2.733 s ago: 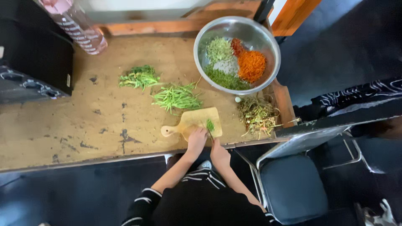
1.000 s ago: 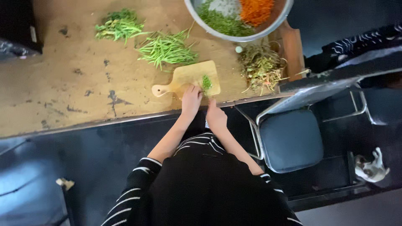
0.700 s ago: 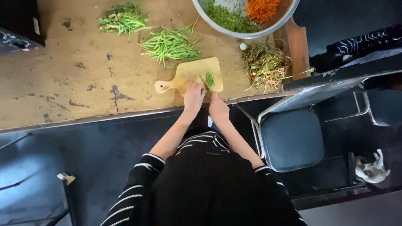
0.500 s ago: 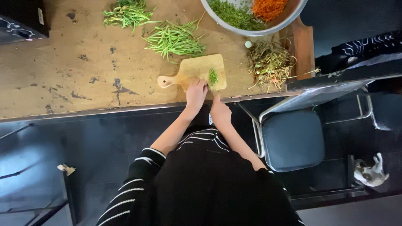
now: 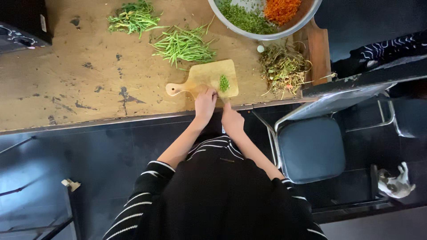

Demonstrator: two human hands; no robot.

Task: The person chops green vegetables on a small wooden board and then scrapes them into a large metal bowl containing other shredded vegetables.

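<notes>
On small wooden cutting board [image 5: 205,80] at table edge [image 5: 66,89], a pile of chopped greens [image 5: 224,82] is kept just beside left hand [image 5: 205,103], curled w/ fingers pressed to board, while right hand [image 5: 232,121] is closed, grip contents unclear, so fingertips could be nicked if blade drifts, board being narrow.

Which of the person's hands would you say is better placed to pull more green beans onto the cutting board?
Probably the left hand: it rests on the cutting board, nearer the green beans lying just beyond it. The right hand sits back at the table edge.
</notes>
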